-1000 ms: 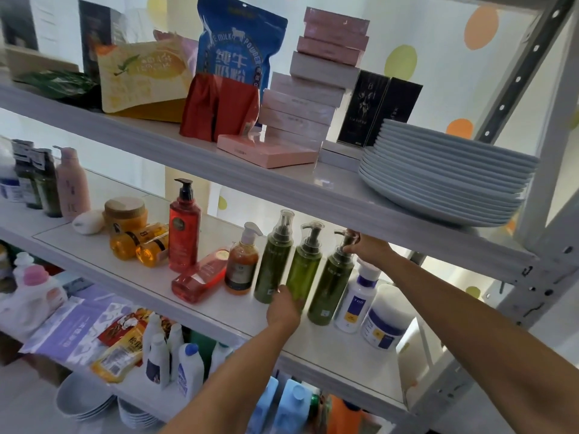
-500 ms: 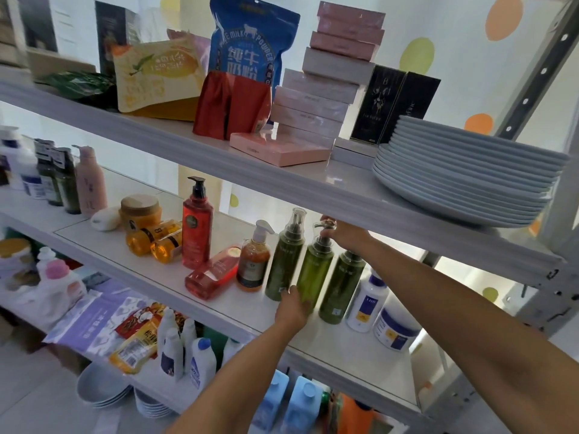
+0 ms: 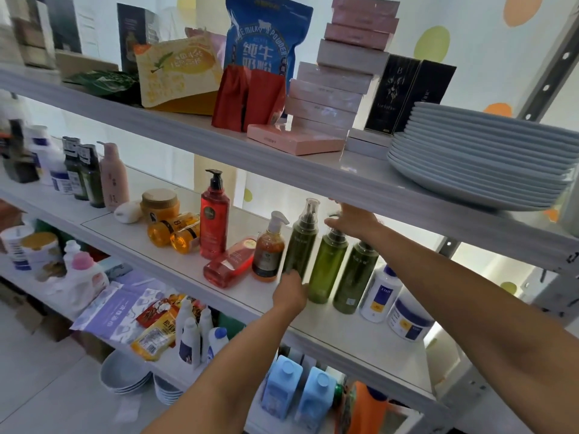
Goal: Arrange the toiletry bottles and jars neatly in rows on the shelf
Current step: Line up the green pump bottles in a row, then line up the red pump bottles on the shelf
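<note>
The left grip [image 3: 289, 295] is curled round the foot of the dark green bottle [image 3: 301, 245], which stands upright near the front edge of the middle shelf [image 3: 344, 336]; the right grip [image 3: 351, 222] is clamped on the pump head of the light green bottle [image 3: 332, 267] just beside it, knuckles close under the lip of the upper shelf [image 3: 313, 170]. A second dark green bottle [image 3: 355, 277] stands on the far side of the light one, the three nearly touching in a row; further right stand a white bottle with a blue cap [image 3: 380, 292] and a squat white jar [image 3: 409, 321]. Crowding the left grip's side: an amber pump bottle [image 3: 269, 252] upright, almost against the dark green bottle; a flat red bottle [image 3: 230, 264] lying on its side; a tall red pump bottle [image 3: 214, 220] upright behind it; two orange bottles [image 3: 174, 233] lying down; a tan-lidded jar [image 3: 159, 205]. A stack of plates [image 3: 482, 158] sits on the upper shelf above the right forearm.
</note>
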`<state>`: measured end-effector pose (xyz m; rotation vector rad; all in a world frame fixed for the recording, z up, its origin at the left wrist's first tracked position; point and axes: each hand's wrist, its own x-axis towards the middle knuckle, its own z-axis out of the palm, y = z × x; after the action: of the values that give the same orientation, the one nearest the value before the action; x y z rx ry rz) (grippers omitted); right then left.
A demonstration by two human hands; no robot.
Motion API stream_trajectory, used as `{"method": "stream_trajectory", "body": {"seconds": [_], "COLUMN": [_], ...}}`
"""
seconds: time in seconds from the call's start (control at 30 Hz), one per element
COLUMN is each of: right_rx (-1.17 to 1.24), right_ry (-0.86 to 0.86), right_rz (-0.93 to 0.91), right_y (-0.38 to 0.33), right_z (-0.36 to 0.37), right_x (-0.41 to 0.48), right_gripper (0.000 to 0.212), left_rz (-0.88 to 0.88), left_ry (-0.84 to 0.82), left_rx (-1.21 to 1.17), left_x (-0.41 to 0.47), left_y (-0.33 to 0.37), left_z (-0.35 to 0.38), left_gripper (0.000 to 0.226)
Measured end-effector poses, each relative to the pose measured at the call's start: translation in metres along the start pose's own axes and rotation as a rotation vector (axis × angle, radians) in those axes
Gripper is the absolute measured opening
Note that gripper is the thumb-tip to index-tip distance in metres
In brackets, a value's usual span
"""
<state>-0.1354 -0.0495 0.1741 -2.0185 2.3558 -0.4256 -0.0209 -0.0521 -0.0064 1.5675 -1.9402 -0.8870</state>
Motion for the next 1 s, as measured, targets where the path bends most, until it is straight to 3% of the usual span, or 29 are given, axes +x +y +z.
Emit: {"method": "stream_trajectory", "body": {"seconds": [0.13, 0.4, 0.63, 0.8, 0.87, 1.0], "right_rx": [-0.015, -0.068, -0.319, -0.362, -0.359, -0.368], "right_ry": [0.008, 0.115, 0.097, 0.016, -0.030, -0.079], "right_rz": [-0.080, -0.130, -0.255, -0.242, -0.213, -0.170], "right_y": [-0.017, -0.045, -0.100, -0.144, -0.154, -0.171], "right_z": [0.006, 0.030, 0.047, 0.082, 0.094, 0.115], "right_x": [0.003, 0.019, 0.034, 0.045, 0.048, 0.055], "right_gripper": [0.061, 0.064, 0.064, 0.064, 0.062, 0.057], "left_rz": [-0.035, 0.099, 0.426, 0.634, 0.606, 0.237], "left_ry": [0.031, -0.030, -0.176, -0.056, 0.050, 0.051], "left_rx": [-0.046, 0.003, 0.217, 0.243, 0.271, 0.261], "left_x": [0.003, 0.021, 0.024, 0.040, 0.047, 0.051], "left_y": [-0.004, -0.030, -0.079, -0.115, -0.127, -0.142], "left_z": [-0.015, -0.028, -0.084, -0.126, -0.133, -0.142], "left_gripper": [0.033, 0.031, 0.026, 0.023, 0.024, 0.047]}}
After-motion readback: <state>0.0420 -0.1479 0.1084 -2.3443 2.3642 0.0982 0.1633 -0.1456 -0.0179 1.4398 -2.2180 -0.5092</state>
